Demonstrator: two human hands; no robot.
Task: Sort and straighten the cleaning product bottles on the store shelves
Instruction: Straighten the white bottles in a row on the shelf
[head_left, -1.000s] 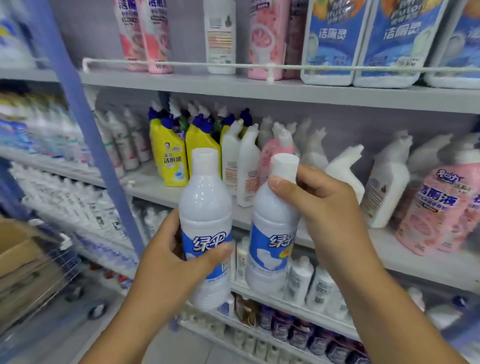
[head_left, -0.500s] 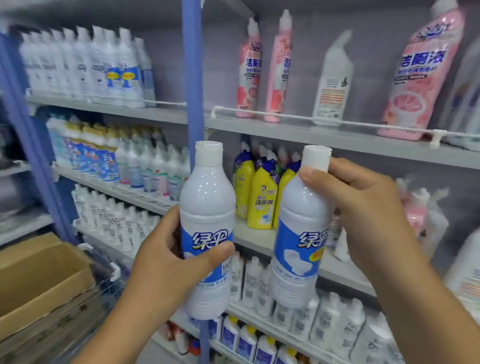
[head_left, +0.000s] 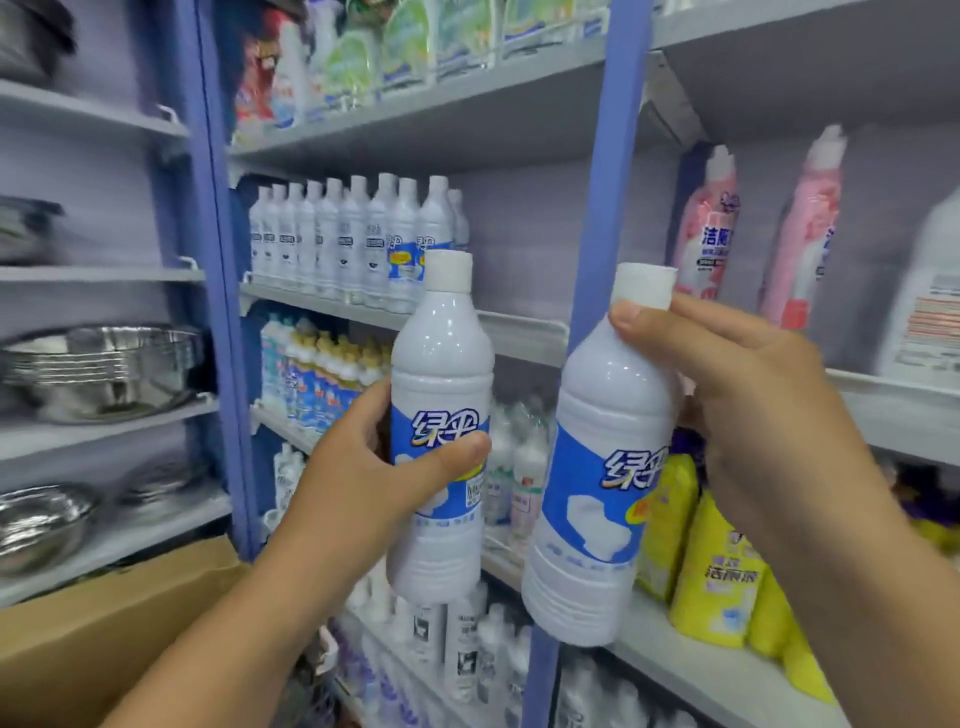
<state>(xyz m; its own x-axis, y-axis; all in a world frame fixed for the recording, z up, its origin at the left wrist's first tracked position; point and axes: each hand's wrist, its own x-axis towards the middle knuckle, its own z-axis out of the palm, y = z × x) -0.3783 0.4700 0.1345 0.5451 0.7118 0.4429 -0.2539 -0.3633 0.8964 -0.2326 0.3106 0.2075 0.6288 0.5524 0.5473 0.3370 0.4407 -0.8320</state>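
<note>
I hold two matching white bottles with blue labels in front of the shelves. My left hand (head_left: 363, 478) wraps round the middle of the left bottle (head_left: 441, 364), thumb across its label. My right hand (head_left: 748, 395) grips the right bottle (head_left: 597, 452) at its neck and shoulder, just under the white cap. Both bottles are upright, the right one tilted slightly. Behind them, a row of the same white bottles (head_left: 353, 244) stands on a shelf (head_left: 519, 332) whose right part is bare.
A blue upright post (head_left: 602, 208) divides the bays. Pink bottles (head_left: 709, 228) stand upper right, yellow bottles (head_left: 717, 571) lower right. Steel bowls (head_left: 98, 369) fill the left shelves. A cardboard box (head_left: 104, 623) sits at lower left.
My view has swung left and upward along the shelving; the row of matching white bottles is now straight ahead. Both hands keep the same hold on their bottles.
</note>
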